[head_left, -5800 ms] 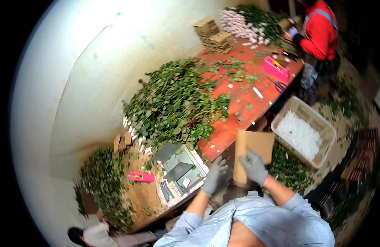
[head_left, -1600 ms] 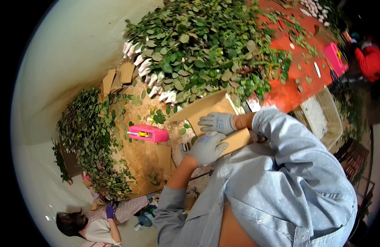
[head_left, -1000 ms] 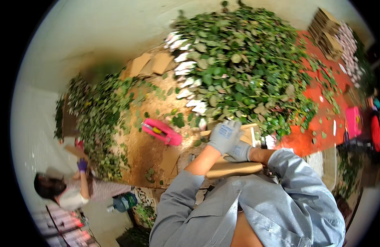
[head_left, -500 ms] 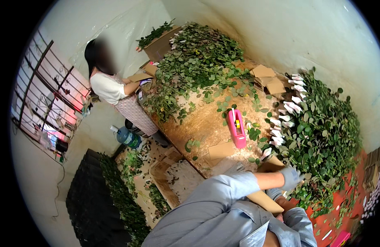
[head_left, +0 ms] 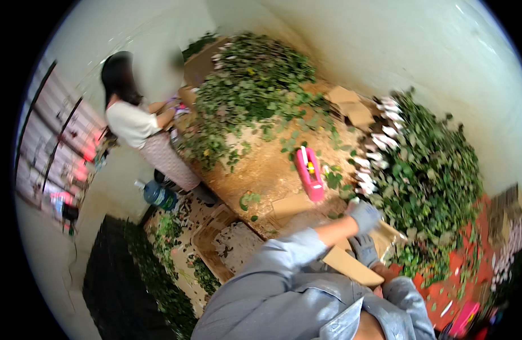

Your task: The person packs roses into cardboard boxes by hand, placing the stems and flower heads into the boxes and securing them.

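A long workbench (head_left: 261, 170) carries heaps of green leafy stems (head_left: 436, 175) along its far edge. At its near edge lies a flat brown cardboard box (head_left: 351, 263), plain, its flaps folded. The left hand (head_left: 364, 217), in a grey glove, rests closed on the box's upper edge; the right hand (head_left: 364, 249), also gloved, grips its top face. A pink tool (head_left: 308, 173) lies mid-bench, near the left hand.

Head cam, looking down-left, close.
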A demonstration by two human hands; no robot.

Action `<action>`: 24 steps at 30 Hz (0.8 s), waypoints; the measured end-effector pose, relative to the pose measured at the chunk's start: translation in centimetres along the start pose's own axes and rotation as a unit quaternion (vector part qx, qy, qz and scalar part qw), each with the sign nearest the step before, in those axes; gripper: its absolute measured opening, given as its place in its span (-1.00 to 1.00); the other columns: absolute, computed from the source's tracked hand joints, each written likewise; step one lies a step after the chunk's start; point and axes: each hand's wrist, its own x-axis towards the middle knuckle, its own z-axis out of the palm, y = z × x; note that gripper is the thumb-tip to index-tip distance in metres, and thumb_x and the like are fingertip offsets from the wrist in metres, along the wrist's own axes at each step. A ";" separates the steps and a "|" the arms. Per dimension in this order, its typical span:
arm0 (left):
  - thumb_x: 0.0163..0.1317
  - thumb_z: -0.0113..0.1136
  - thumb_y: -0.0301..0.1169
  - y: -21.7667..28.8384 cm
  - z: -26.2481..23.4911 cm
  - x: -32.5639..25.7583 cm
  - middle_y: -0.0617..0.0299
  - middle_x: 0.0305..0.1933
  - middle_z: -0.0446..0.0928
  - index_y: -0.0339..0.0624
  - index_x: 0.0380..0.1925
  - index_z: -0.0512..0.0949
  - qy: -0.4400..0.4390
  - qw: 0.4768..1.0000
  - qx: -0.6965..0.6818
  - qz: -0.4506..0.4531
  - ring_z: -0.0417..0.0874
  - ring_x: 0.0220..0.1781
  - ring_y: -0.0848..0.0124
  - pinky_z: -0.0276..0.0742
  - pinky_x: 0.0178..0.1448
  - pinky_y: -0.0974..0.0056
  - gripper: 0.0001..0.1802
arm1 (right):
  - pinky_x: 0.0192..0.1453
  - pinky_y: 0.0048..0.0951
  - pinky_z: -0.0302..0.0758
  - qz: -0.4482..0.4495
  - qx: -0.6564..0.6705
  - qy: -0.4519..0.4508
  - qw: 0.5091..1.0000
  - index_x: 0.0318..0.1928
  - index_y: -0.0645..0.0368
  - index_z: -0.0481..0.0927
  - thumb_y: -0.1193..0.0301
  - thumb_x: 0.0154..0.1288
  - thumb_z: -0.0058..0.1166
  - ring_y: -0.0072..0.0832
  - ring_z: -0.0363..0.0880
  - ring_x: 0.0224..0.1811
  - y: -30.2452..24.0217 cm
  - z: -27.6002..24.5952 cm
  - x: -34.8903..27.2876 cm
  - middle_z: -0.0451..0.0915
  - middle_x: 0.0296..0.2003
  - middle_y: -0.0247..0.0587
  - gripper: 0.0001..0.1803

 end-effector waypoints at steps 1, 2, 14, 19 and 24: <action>0.14 0.27 -0.31 -2.4 2.9 -1.4 0.02 -0.34 0.71 -0.13 -0.24 0.71 0.091 0.996 0.010 -0.007 0.77 -0.23 0.05 0.66 -0.14 0.00 -0.78 | 0.48 0.10 0.23 0.005 0.040 -0.028 0.999 0.30 0.16 0.48 0.05 0.35 0.10 0.10 0.34 0.40 -1.0 -0.2 0.8 0.45 0.29 0.13 -0.37; 0.15 0.26 -0.28 -2.9 2.7 -1.6 0.06 -0.29 0.72 -0.10 -0.27 0.72 0.026 0.996 0.074 -0.028 0.76 -0.21 0.07 0.63 -0.18 -0.02 -0.79 | 0.46 0.10 0.25 -0.015 0.020 0.013 1.000 0.28 0.16 0.49 0.06 0.34 0.10 0.09 0.36 0.37 -1.0 0.0 1.2 0.46 0.27 0.12 -0.38; 0.25 0.16 -0.13 4.0 6.6 -12.7 0.11 -0.26 0.52 -0.10 -0.28 0.52 0.030 0.996 -0.006 0.080 0.59 -0.19 0.18 0.44 -0.12 0.07 -0.72 | 0.49 0.06 0.24 -0.002 0.014 -0.003 1.000 0.36 0.10 0.45 0.17 0.28 0.20 0.06 0.26 0.51 -0.1 -0.5 0.8 0.33 0.43 0.06 -0.34; 0.31 0.24 -0.05 0.3 3.8 -13.8 -0.02 -0.02 0.66 -0.10 -0.02 0.64 -0.052 0.947 -0.314 0.039 0.66 0.03 -0.06 0.54 0.15 -0.04 -0.59 | 0.50 0.13 0.20 -0.022 0.033 -0.004 0.999 0.33 0.17 0.44 0.17 0.30 0.18 0.11 0.25 0.49 -0.8 -0.6 0.9 0.36 0.40 0.12 -0.36; 0.27 0.30 -0.08 -11.7 4.6 -16.8 -0.06 0.10 0.58 -0.14 0.11 0.56 0.101 0.959 -0.073 -0.253 0.58 0.17 -0.01 0.46 0.23 -0.09 -0.49 | 0.48 0.17 0.19 -0.022 0.026 0.016 0.999 0.34 0.16 0.44 0.17 0.25 0.22 0.18 0.24 0.49 -0.2 1.0 0.6 0.33 0.42 0.16 -0.32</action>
